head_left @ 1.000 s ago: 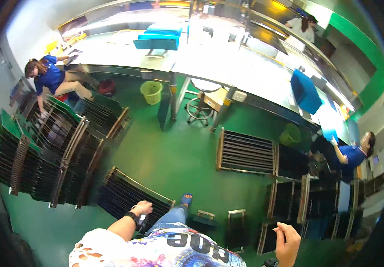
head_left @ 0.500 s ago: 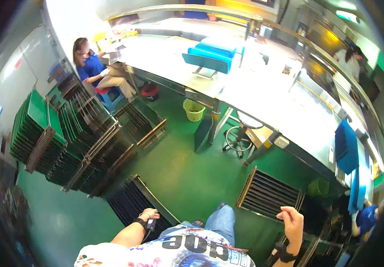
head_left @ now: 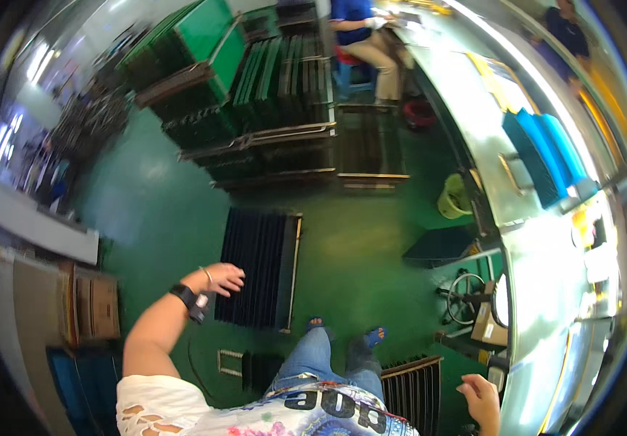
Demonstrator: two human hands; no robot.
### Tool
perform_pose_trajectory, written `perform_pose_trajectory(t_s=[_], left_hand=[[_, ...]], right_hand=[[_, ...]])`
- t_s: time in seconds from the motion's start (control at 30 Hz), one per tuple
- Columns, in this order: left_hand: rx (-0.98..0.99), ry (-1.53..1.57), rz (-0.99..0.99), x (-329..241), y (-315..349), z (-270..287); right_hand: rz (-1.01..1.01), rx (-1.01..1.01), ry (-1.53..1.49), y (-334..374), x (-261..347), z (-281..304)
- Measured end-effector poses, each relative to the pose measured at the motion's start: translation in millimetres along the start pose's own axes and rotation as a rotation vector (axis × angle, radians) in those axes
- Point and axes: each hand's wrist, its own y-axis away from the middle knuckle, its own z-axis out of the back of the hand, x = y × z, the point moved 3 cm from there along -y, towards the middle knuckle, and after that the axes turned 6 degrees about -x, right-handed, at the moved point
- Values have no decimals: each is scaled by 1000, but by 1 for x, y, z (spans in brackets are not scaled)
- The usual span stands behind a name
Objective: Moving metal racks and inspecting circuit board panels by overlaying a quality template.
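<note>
My left hand [head_left: 223, 279] hangs with loosely stretched fingers and nothing in them, beside a floor rack [head_left: 289, 276] filled with dark upright panels [head_left: 252, 254]. A bracelet and a black wrist device [head_left: 188, 299] sit on that arm. At the lower right my right hand [head_left: 480, 398] is empty too, its thumb apart from its half-bent fingers. Nearest to it are the worktable's edge and a second slotted rack [head_left: 411, 392] on the floor, partly cut off by my body.
Stacked racks of green-edged panels [head_left: 277, 80] stand ahead. A seated person in blue [head_left: 353, 33] works at the long bright worktable [head_left: 473, 87]. Blue panels [head_left: 546, 156] stand on it. A green basket [head_left: 455, 198], a wheeled stool [head_left: 466, 296] and cardboard boxes [head_left: 98, 307] are around.
My view has swung left, so the stacked racks and worktable appear further right. My left hand has lifted away from my side, its fingers stretching out. My right hand sits lower in view.
</note>
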Motion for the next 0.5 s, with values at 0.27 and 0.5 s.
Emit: perform_pose_trajectory(t_s=[0.27, 0.5], left_hand=[[-165, 1, 358, 8, 20, 152], [24, 625, 351, 313, -186, 15]], right_hand=[[-21, 558, 101, -36, 58, -6], [22, 960, 74, -211, -38, -232]])
